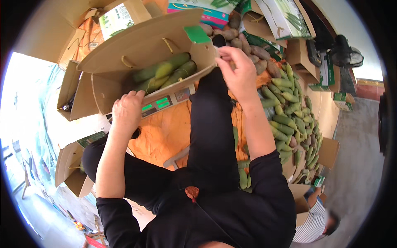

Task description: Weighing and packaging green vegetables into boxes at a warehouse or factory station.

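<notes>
A cardboard box (107, 53), its long flap standing up at the far side, sits in front of me. Several long green radishes (178, 76) lie inside it. Beneath its near edge shows a digital scale (183, 94) with lit green displays. My left hand (127, 110) is closed over the near edge of the box, its fingertips inside, close to the radishes. At the box's right end, my right hand (240, 74) pinches the cardboard edge between thumb and fingers, beside a green patch (197, 34) on the box.
A big heap of green radishes (295, 109) spreads to my right, with brownish-purple roots (259, 53) above it. Printed cartons (285, 18) stand at the back right. Orange sheeting (159, 134) covers the floor. A black fan (346, 53) and a person in stripes (310, 219) are farther right.
</notes>
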Tool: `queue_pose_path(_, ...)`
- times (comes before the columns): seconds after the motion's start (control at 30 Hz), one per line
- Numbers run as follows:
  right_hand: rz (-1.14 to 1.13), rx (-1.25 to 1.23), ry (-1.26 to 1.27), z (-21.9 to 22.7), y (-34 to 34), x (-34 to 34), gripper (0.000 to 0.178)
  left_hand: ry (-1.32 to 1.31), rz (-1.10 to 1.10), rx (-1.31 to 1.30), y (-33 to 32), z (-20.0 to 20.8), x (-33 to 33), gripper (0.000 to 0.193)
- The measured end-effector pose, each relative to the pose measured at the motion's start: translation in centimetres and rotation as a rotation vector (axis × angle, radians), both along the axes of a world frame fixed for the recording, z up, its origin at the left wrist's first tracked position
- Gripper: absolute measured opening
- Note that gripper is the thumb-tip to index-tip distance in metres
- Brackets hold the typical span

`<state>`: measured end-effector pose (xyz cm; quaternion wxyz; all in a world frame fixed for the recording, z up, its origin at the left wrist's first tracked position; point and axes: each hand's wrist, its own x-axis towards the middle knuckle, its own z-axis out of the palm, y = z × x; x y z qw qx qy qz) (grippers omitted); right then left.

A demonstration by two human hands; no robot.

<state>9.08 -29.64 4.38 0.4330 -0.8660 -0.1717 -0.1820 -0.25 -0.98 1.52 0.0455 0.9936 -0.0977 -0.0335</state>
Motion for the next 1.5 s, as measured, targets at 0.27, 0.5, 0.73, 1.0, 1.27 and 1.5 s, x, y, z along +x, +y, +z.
queue_pose_path(0.27,-0.320,0.009,0.601,-15.1,-11.1,-8.7,0.019,0.143,0.059,-0.032,-1.1,0.8,0.3,0.032)
queue_pose_path(0.5,-0.409,-0.215,1.044,-29.1,-15.7,-19.6,0.022,0.187,0.078,-0.071,-1.6,0.4,0.9,0.035)
queue_pose_path(0.73,-0.603,-0.514,1.258,-28.9,-15.5,-23.9,0.036,0.207,0.116,-0.051,-1.6,0.7,0.8,0.036)
queue_pose_path(1.0,-0.574,-0.472,1.087,-30.5,-17.3,-22.1,0.045,0.139,0.063,-0.054,-1.5,-0.5,1.1,0.033)
queue_pose_path(1.27,-0.429,-0.554,1.231,-30.6,-16.7,-20.9,0.029,0.150,0.082,-0.024,-1.4,0.3,0.8,0.027)
queue_pose_path(1.5,-0.628,0.493,1.251,-32.7,-19.8,-23.9,0.016,0.164,0.061,-0.056,-2.0,0.2,1.4,0.027)
